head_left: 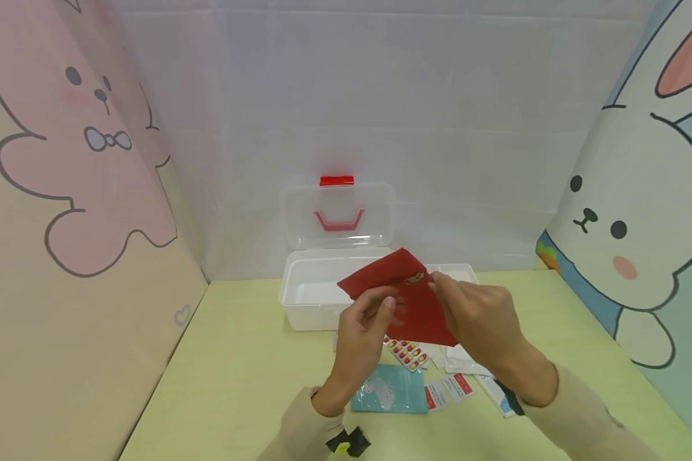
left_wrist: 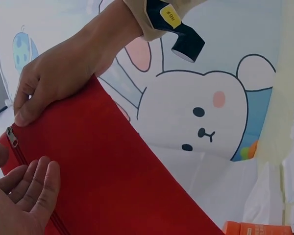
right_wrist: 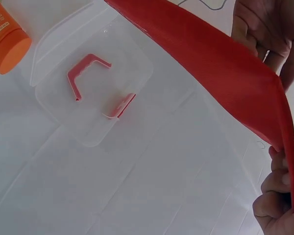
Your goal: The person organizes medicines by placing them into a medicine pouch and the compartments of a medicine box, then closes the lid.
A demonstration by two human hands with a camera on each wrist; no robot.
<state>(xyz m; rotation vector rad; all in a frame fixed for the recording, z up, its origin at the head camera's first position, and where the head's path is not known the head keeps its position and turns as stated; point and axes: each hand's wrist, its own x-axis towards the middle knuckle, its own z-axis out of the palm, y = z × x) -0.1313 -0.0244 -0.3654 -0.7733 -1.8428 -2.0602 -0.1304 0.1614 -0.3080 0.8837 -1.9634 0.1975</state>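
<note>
A flat red zippered pouch (head_left: 423, 317) is held up over the table, tilted. My right hand (head_left: 487, 323) pinches its edge, close to the metal zipper pull (left_wrist: 12, 137). In the left wrist view the thumb and fingers of that right hand (left_wrist: 63, 73) grip the pouch's upper corner. My left hand (head_left: 362, 339) is before the pouch with loosely bent fingers; the left wrist view shows those fingers (left_wrist: 41, 188) nearly straight beside the zipper. Whether they touch the fabric I cannot tell. The pouch's inside is hidden.
Behind the pouch stands a clear box (head_left: 305, 318), its lid (head_left: 337, 198) raised, with red handle and latch. On the table lie a capsule blister pack (head_left: 406, 353), a teal packet (head_left: 389, 390) and small red-white sachets (head_left: 457, 386). An orange bottle (right_wrist: 10, 46) appears in the right wrist view.
</note>
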